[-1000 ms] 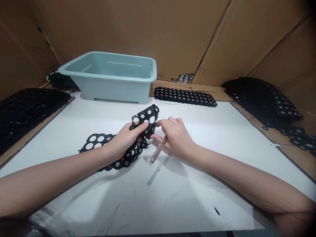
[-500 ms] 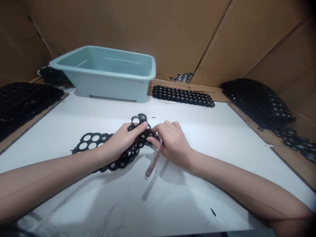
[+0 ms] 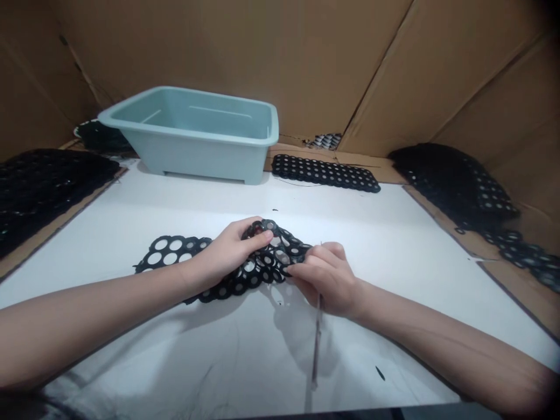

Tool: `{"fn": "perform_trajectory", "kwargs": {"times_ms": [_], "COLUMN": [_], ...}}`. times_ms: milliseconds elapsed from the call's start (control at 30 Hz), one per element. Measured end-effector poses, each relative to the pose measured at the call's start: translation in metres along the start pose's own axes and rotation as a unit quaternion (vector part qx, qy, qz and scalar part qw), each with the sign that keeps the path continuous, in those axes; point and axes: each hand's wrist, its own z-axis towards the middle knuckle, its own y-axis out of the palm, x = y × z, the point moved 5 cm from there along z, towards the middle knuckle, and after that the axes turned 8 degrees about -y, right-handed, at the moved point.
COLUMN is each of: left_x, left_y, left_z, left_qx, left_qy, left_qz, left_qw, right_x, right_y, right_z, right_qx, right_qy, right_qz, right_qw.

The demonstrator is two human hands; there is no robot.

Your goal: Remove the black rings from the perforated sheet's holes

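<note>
A black sheet of joined rings [image 3: 271, 259] lies bunched on the white table [image 3: 394, 233] between my hands. My left hand [image 3: 227, 254] is curled over its left part and grips it, fingertips on top. My right hand [image 3: 330, 277] pinches the sheet's right edge and also holds a thin stick-like tool [image 3: 315, 344] that points down toward me. A flat piece with larger holes [image 3: 168, 252] lies under my left wrist.
A pale blue plastic tub [image 3: 196, 137] stands at the back left. A long black ring strip [image 3: 324, 172] lies behind the table. Heaps of black ring sheets sit at the left [image 3: 39, 186] and the right [image 3: 464, 181]. Cardboard walls surround the table.
The ring sheet, held upright a second ago, has been folded down onto the table. My right hand moved right and nearer to me, and the tool swung to point toward me.
</note>
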Motion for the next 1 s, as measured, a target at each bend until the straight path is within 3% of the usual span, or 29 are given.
{"fn": "perform_trajectory", "kwargs": {"times_ms": [233, 433, 633, 700, 800, 900, 1000], "left_x": [0.002, 0.002, 0.001, 0.000, 0.000, 0.000, -0.001], "left_y": [0.005, 0.008, 0.007, 0.004, 0.000, 0.001, 0.004], "left_z": [-0.004, -0.004, -0.003, -0.003, -0.002, -0.001, -0.001], "left_qx": [-0.038, -0.047, -0.049, -0.034, -0.017, -0.035, -0.057], "left_qy": [0.003, 0.010, 0.009, 0.005, 0.003, 0.007, -0.001], "left_qz": [0.011, -0.007, 0.010, 0.019, 0.030, 0.045, 0.033], "left_qw": [0.999, 0.999, 0.999, 0.999, 0.999, 0.998, 0.998], "right_x": [0.003, 0.014, 0.018, 0.025, 0.045, 0.076, 0.103], "right_y": [-0.018, -0.019, -0.018, -0.033, -0.069, -0.109, -0.157], "right_z": [-0.016, -0.023, -0.030, -0.032, -0.045, -0.081, -0.136], "right_qx": [0.040, 0.087, 0.122, 0.195, 0.295, 0.271, 0.277], "right_qy": [0.151, 0.252, 0.311, 0.338, 0.395, 0.470, 0.505], "right_qz": [0.070, 0.093, 0.127, 0.076, -0.055, -0.151, -0.223], "right_qw": [0.985, 0.959, 0.934, 0.918, 0.868, 0.826, 0.786]}}
